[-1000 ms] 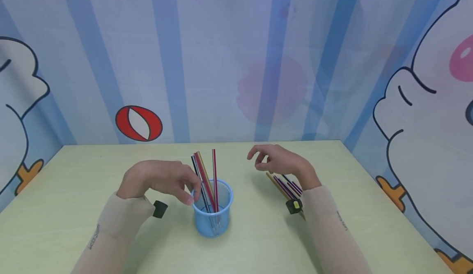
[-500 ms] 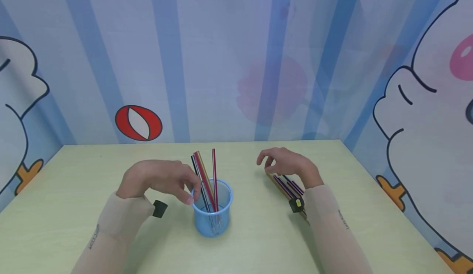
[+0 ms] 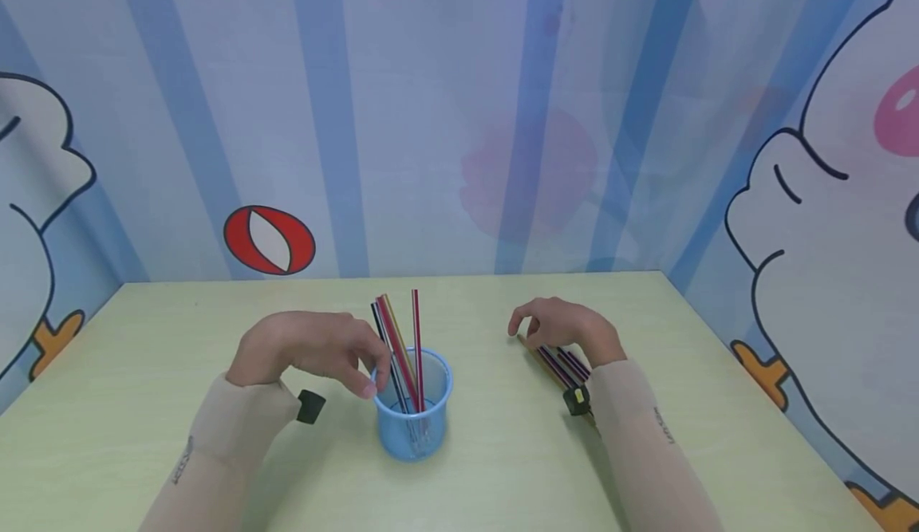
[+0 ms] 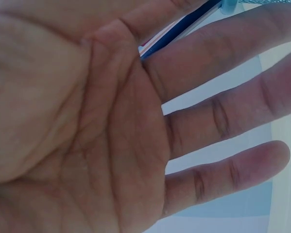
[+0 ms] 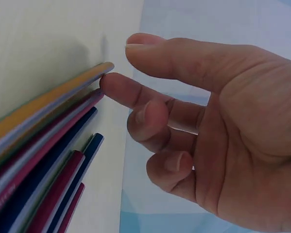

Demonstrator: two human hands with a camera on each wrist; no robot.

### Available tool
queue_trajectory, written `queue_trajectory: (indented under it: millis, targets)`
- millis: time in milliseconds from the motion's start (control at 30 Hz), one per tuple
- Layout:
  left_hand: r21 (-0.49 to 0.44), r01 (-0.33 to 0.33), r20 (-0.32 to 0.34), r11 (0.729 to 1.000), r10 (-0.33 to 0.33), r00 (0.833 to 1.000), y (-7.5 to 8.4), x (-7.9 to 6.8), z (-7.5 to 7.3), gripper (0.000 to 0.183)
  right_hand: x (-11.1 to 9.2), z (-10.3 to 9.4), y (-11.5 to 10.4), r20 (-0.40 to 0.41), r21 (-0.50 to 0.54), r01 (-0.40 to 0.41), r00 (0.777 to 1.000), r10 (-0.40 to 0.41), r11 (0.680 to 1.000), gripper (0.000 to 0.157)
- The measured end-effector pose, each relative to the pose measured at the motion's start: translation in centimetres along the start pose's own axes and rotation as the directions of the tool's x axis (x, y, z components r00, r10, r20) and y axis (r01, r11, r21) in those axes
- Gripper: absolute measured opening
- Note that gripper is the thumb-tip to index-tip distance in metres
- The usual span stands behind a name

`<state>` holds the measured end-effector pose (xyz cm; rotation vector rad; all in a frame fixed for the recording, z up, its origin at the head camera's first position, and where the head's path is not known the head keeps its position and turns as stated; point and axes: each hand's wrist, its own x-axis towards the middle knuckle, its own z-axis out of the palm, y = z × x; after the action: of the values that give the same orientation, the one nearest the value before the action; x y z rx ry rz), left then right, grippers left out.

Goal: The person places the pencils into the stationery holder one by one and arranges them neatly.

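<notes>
A blue cup (image 3: pixel 412 435) stands on the table, with several striped pencils (image 3: pixel 418 340) leaning upright inside it. My left hand (image 3: pixel 312 348) holds the cup at its left rim, thumb and forefinger about the edge; in the left wrist view its other fingers (image 4: pixel 218 119) reach out straight. To the right, several more striped pencils (image 3: pixel 556 364) lie in a bundle, partly hidden under my right hand (image 3: pixel 563 326). In the right wrist view the forefinger tip is at the end of a yellow pencil (image 5: pixel 53 99), and the thumb (image 5: pixel 150 56) stays apart from it.
The pale table (image 3: pixel 488 468) meets a blue striped backdrop (image 3: pixel 431 117) along its far edge. Small black devices (image 3: pixel 312 407) hang at both sleeves. The right forearm (image 3: pixel 646 436) passes beside the lying pencils.
My right hand has moved to the right and down onto the far ends of the lying pencils. The left hand and the cup have stayed still.
</notes>
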<state>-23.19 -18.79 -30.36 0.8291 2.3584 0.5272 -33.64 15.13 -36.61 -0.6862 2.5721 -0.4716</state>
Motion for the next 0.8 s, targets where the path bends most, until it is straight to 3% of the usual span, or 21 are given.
queue_trajectory:
  millis: [800]
  targets:
    - [-0.005,-0.002,-0.003,1.000,0.002,1.000,0.0,0.0,0.0,0.007,1.0,2.1,-1.0,-0.038,-0.026,-0.106,0.994,0.105,0.994,0.035]
